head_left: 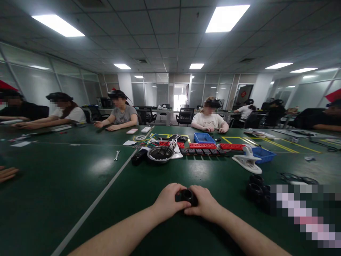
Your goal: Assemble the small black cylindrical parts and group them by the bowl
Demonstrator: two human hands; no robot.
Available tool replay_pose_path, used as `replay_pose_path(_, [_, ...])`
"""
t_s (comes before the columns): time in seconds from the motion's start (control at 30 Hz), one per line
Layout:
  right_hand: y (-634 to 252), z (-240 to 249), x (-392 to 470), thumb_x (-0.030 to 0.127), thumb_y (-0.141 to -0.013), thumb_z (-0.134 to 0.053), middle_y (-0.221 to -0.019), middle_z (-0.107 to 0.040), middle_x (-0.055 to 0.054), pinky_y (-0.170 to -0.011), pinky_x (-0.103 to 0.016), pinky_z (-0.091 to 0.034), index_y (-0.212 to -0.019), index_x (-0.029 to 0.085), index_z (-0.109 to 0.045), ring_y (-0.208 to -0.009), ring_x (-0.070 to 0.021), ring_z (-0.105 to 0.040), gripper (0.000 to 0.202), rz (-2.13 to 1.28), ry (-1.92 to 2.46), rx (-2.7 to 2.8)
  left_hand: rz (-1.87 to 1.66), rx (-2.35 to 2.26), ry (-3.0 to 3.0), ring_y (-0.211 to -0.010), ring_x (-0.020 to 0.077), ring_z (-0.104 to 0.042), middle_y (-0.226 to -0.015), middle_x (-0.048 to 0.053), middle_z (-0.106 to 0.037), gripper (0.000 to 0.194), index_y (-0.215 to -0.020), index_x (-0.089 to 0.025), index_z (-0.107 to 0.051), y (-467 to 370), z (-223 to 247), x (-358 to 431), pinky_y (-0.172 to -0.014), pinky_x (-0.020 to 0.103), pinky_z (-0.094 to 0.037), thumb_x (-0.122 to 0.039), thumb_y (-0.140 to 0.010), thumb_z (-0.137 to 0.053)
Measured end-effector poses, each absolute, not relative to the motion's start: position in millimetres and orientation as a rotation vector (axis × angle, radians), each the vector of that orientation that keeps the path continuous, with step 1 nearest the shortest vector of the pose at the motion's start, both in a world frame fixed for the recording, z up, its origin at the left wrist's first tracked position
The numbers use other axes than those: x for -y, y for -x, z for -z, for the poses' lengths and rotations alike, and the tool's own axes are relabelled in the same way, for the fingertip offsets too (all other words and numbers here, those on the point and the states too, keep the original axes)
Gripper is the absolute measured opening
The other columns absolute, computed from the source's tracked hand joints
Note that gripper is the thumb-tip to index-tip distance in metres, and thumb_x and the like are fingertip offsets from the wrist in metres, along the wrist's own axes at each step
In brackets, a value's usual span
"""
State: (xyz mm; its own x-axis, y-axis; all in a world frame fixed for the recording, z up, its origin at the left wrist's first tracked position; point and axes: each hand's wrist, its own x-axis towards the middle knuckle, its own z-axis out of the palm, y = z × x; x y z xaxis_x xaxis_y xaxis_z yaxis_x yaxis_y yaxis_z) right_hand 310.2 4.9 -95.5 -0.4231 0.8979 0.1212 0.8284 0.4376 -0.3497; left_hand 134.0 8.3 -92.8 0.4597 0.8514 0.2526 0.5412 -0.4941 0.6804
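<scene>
A small black round part (187, 196) with a hole in its top sits between my two hands just above the green table (80, 185). My left hand (168, 201) grips its left side with fingers curled over it. From the right, my right hand (204, 203) wraps the other side. Both forearms reach in from the bottom edge. Most of the part is hidden by my fingers.
Black rings (256, 191) are stacked to my right. Farther off lie a metal bowl (160, 154), a white clamp (247, 160), red and black strips (204, 148), blue trays (262, 154) and a wrench (116, 155). Several people sit around the table; another person's fingers (7, 174) rest at the left edge.
</scene>
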Motion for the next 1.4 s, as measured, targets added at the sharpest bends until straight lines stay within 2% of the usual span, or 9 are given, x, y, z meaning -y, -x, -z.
replay_pose_path(0.07, [-320,90,-11,0.041,-0.054,-0.072,-0.095,-0.055,-0.004,-0.075,-0.032,-0.036,-0.1,0.019,-0.055,-0.088,-0.022,-0.048,0.054,-0.606,1.327,2.465,-0.743,-1.053,-2.23,-0.083,0.0175,-0.051,-0.088,0.0,-0.057,0.033,-0.096,-0.022,-0.058,-131,89,-11,-0.071,0.026,-0.038,-0.033,-0.065,-0.067])
replay_pose_path(0.23, [-332,89,-20,0.027,-0.06,-0.069,-0.086,-0.055,-0.001,-0.071,-0.026,-0.038,-0.085,0.017,-0.06,-0.082,-0.0179,-0.05,0.028,-0.935,1.221,2.418,-0.689,-0.918,-2.236,-0.09,0.0181,-0.049,-0.095,0.001,-0.057,0.036,-0.1,-0.023,-0.058,-127,86,-13,-0.078,0.028,-0.037,-0.03,-0.066,-0.067])
replay_pose_path(0.4, [-313,103,-12,0.041,-0.055,-0.071,-0.072,-0.055,-0.001,-0.057,-0.024,-0.034,-0.072,0.016,-0.058,-0.067,-0.0171,-0.05,0.034,-0.523,1.538,2.316,-0.752,-1.165,-2.136,-0.081,0.0175,-0.05,-0.088,0.001,-0.055,0.036,-0.092,-0.019,-0.058,-132,91,-11,-0.069,0.026,-0.038,-0.033,-0.06,-0.07])
replay_pose_path(0.53, [-301,102,-5,0.054,-0.06,-0.062,-0.071,-0.058,-0.003,-0.062,-0.028,-0.034,-0.07,0.017,-0.057,-0.068,-0.0198,-0.052,0.039,-0.249,1.604,2.336,-0.784,-1.275,-2.118,-0.077,0.017,-0.05,-0.086,0.001,-0.055,0.037,-0.089,-0.018,-0.058,-133,93,-11,-0.066,0.026,-0.038,-0.035,-0.058,-0.071])
replay_pose_path(0.73, [-320,94,-14,0.038,-0.056,-0.071,-0.097,-0.057,-0.004,-0.076,-0.031,-0.036,-0.107,0.02,-0.053,-0.089,-0.0223,-0.05,0.057,-0.654,1.301,2.406,-0.723,-1.046,-2.172,-0.079,0.0162,-0.05,-0.088,0.001,-0.056,0.034,-0.096,-0.02,-0.059,-126,87,-16,-0.069,0.025,-0.039,-0.029,-0.064,-0.068])
replay_pose_path(0.87, [-332,92,-23,0.031,-0.063,-0.067,-0.091,-0.057,-0.002,-0.074,-0.029,-0.037,-0.095,0.019,-0.06,-0.086,-0.0202,-0.05,0.035,-0.879,1.166,2.427,-0.696,-0.902,-2.202,-0.086,0.0167,-0.051,-0.094,0.001,-0.057,0.041,-0.106,-0.022,-0.056,-124,86,-18,-0.076,0.025,-0.038,-0.025,-0.067,-0.066])
replay_pose_path(1.07, [-317,99,-15,0.034,-0.054,-0.072,-0.076,-0.057,-0.001,-0.058,-0.024,-0.034,-0.076,0.016,-0.059,-0.07,-0.0171,-0.051,0.031,-0.601,1.448,2.338,-0.707,-1.046,-2.148,-0.081,0.0167,-0.052,-0.089,0.001,-0.057,0.037,-0.099,-0.021,-0.059,-130,91,-16,-0.072,0.026,-0.039,-0.027,-0.064,-0.068])
replay_pose_path(1.2, [-300,101,-1,0.042,-0.063,-0.063,-0.071,-0.059,-0.003,-0.06,-0.027,-0.032,-0.07,0.016,-0.056,-0.066,-0.0182,-0.051,0.028,-0.213,1.644,2.247,-0.771,-1.241,-2.117,-0.08,0.0179,-0.05,-0.086,0.001,-0.056,0.036,-0.091,-0.019,-0.058,-135,94,-13,-0.069,0.026,-0.039,-0.031,-0.06,-0.07])
replay_pose_path(1.4, [-309,99,-5,0.048,-0.052,-0.07,-0.092,-0.058,-0.006,-0.073,-0.034,-0.035,-0.097,0.019,-0.056,-0.085,-0.0245,-0.05,0.055,-0.394,1.497,2.326,-0.717,-1.082,-2.16,-0.083,0.0169,-0.05,-0.091,0.001,-0.056,0.034,-0.098,-0.021,-0.057,-132,88,-14,-0.073,0.026,-0.039,-0.025,-0.066,-0.064])
